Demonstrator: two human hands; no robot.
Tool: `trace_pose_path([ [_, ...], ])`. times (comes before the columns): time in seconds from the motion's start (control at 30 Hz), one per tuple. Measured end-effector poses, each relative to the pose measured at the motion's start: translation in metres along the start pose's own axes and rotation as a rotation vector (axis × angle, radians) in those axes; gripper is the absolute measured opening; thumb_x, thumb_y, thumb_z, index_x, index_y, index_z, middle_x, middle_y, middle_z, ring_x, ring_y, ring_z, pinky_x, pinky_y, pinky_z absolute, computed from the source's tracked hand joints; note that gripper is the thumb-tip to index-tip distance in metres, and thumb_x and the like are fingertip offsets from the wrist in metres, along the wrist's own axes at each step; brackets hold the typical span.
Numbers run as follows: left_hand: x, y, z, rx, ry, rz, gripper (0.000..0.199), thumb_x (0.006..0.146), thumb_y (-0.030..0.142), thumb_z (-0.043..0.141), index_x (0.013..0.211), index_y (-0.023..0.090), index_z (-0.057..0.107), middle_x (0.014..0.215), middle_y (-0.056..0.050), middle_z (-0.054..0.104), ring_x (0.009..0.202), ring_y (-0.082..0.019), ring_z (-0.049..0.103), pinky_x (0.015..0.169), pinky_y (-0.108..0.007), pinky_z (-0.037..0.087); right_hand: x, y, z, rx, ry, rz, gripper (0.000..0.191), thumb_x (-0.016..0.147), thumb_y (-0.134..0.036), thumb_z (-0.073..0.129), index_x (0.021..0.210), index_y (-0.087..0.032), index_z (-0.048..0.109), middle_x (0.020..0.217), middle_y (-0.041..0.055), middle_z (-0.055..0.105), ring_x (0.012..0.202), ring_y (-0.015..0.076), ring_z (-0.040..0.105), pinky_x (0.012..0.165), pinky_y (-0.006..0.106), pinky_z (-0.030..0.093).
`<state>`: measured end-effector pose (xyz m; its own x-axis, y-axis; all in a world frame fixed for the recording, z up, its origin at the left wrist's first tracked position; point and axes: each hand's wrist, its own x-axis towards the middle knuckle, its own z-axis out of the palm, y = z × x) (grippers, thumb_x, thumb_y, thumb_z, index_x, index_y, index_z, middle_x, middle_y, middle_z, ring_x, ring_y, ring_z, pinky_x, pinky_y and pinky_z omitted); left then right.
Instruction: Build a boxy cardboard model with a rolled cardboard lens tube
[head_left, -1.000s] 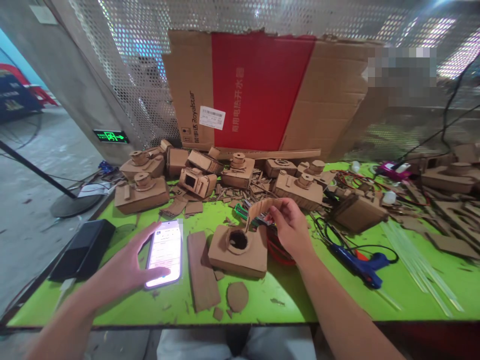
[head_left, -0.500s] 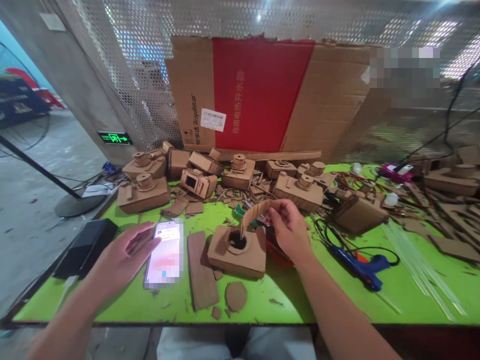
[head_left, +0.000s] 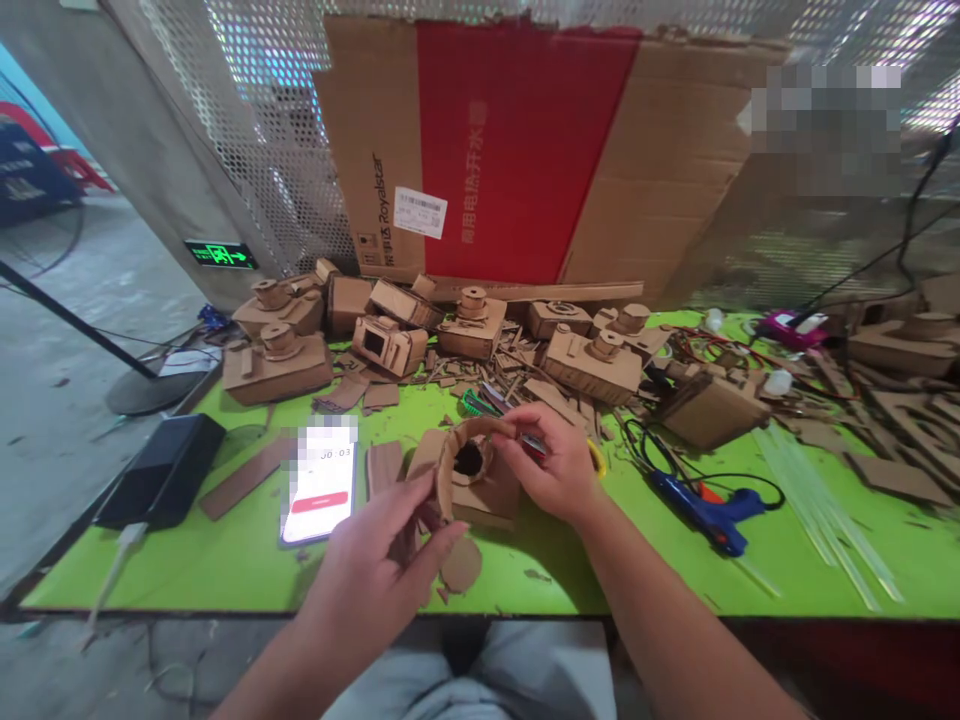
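A curved cardboard strip (head_left: 448,470) arches over a cardboard box (head_left: 495,495) that has a round hole in its top. My right hand (head_left: 551,460) pinches the strip's upper right end. At the strip's lower left end, my left hand (head_left: 390,550) has it between thumb and fingers. A round cardboard disc (head_left: 460,565) lies just in front of the box, partly beside my left thumb. The lit phone (head_left: 319,490) rests left of the box, and a flat cardboard piece (head_left: 384,467) lies between them.
Several cardboard camera models (head_left: 277,362) and scraps line the back. A blue glue gun (head_left: 701,515) and clear glue sticks (head_left: 825,510) lie at the right. The black power block (head_left: 161,470) sits at the left. A large cardboard sheet (head_left: 517,150) stands behind.
My left hand has moved from the phone to the strip and taken its end. My right hand has shifted slightly left and down. The phone's screen has changed, and the view has tilted down.
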<state>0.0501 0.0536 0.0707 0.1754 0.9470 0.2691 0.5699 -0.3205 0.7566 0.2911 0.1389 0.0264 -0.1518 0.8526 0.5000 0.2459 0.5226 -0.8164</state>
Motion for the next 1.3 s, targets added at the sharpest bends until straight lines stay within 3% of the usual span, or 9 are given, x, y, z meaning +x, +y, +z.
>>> trace_pose_path([
  [0.1,0.006,-0.001,0.005,0.013,0.090,-0.018,0.040,0.097,0.043,0.073,0.130,0.022,0.080,0.089,-0.003,0.083,0.070,-0.019,0.074,0.062,-0.027,0.060,0.000,-0.006,-0.004,0.038,-0.089,-0.099,0.020,0.102,-0.045,0.075,0.113,-0.028,0.075,0.109,0.0081,0.084,0.098,0.0270,0.080,0.087,0.042,0.064],
  [0.23,0.007,-0.005,0.008,-0.044,0.100,-0.053,0.049,0.098,0.041,0.074,0.143,0.021,0.074,0.116,-0.008,0.086,0.095,-0.024,0.082,0.079,-0.031,0.065,0.005,-0.011,-0.006,0.089,-0.198,-0.294,0.026,0.106,-0.046,0.072,0.121,-0.025,0.077,0.117,0.0110,0.084,0.105,0.0253,0.077,0.094,0.041,0.061],
  [0.37,0.006,-0.007,0.014,-0.129,0.029,-0.072,0.043,0.098,0.040,0.076,0.137,0.021,0.075,0.109,-0.007,0.086,0.088,-0.022,0.081,0.076,-0.029,0.065,0.008,-0.011,-0.005,0.023,-0.218,-0.325,0.046,0.102,-0.050,0.080,0.139,-0.025,0.072,0.124,0.0122,0.081,0.111,0.0256,0.074,0.098,0.041,0.059],
  [0.53,0.007,-0.004,0.018,-0.100,-0.002,-0.024,0.026,0.098,0.036,0.077,0.122,0.026,0.080,0.093,0.000,0.083,0.075,-0.016,0.076,0.067,-0.024,0.061,0.006,-0.009,-0.002,0.022,-0.264,-0.278,0.047,0.104,-0.049,0.076,0.144,-0.025,0.068,0.126,0.0112,0.080,0.109,0.0249,0.073,0.096,0.040,0.060],
  [0.73,-0.001,-0.012,0.016,-0.177,0.006,0.065,0.060,0.106,0.029,0.068,0.164,0.031,0.051,0.119,-0.005,0.082,0.098,-0.018,0.081,0.083,-0.026,0.067,0.005,-0.011,-0.003,-0.021,-0.217,-0.240,0.041,0.108,-0.043,0.070,0.142,-0.022,0.069,0.121,0.0126,0.080,0.106,0.0250,0.075,0.094,0.040,0.061],
  [0.9,0.010,-0.011,0.011,-0.009,0.079,0.151,0.029,0.103,0.024,0.073,0.131,0.029,0.073,0.100,0.000,0.084,0.080,-0.013,0.081,0.071,-0.017,0.063,0.009,-0.020,-0.002,0.021,-0.237,-0.342,0.043,0.106,-0.032,0.072,0.148,-0.023,0.067,0.120,0.0096,0.082,0.104,0.0229,0.075,0.100,0.041,0.060],
  [1.03,0.026,-0.008,0.006,0.164,0.088,0.275,0.022,0.098,0.027,0.078,0.120,0.029,0.079,0.103,0.001,0.086,0.083,-0.015,0.082,0.076,-0.016,0.064,0.008,-0.024,-0.002,0.013,-0.244,-0.301,0.050,0.106,-0.024,0.070,0.155,-0.023,0.062,0.135,0.0114,0.080,0.121,0.0241,0.075,0.109,0.042,0.059],
  [1.13,0.030,-0.012,0.005,0.188,0.105,0.253,0.008,0.099,0.025,0.075,0.106,0.027,0.079,0.095,0.001,0.085,0.079,-0.015,0.081,0.076,-0.017,0.064,0.007,-0.027,-0.005,0.039,-0.256,-0.245,0.050,0.108,-0.023,0.068,0.157,-0.020,0.061,0.145,0.0126,0.077,0.132,0.0230,0.072,0.118,0.039,0.055],
  [1.3,0.023,-0.023,0.013,0.172,0.117,0.165,0.013,0.099,0.025,0.073,0.111,0.029,0.079,0.102,0.000,0.085,0.087,-0.016,0.083,0.082,-0.020,0.064,0.009,-0.030,-0.005,0.125,-0.266,-0.228,0.046,0.112,-0.013,0.057,0.157,-0.016,0.064,0.152,0.0141,0.072,0.142,0.0186,0.067,0.124,0.033,0.052],
])
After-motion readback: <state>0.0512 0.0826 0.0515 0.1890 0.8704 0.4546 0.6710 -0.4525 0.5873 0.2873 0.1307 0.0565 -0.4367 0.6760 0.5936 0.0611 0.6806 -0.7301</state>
